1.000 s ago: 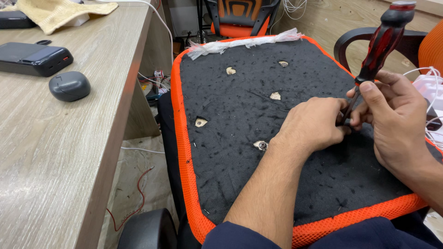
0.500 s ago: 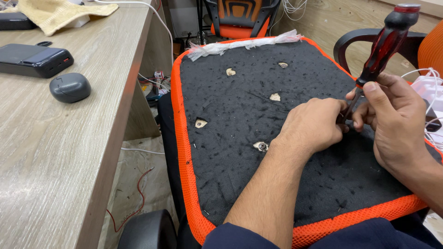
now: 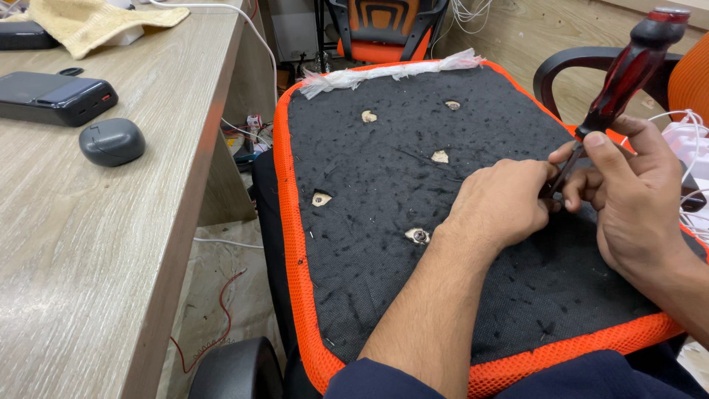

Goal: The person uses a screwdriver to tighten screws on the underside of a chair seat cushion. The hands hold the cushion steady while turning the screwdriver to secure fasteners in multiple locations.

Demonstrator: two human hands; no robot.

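Both hands bare: no gloves, rings or watch visible. Left hand (image 3: 502, 203): forearm uncovered from wrist to near elbow; dark navy sleeve (image 3: 391, 378) begins there, edge plain, at bottom of frame. Right hand (image 3: 639, 199): wrist and short run of forearm bare, exits frame at right edge; sleeve on this side not seen. Dark navy cloth (image 3: 591, 373) along bottom edge, same shade as sleeve, plain weave, no markings or print. Nails short.

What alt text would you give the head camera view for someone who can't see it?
Two hands, left hand and right hand, hold a red-handled screwdriver against an upturned black seat cushion edged in orange mesh. A wooden desk stands alongside.
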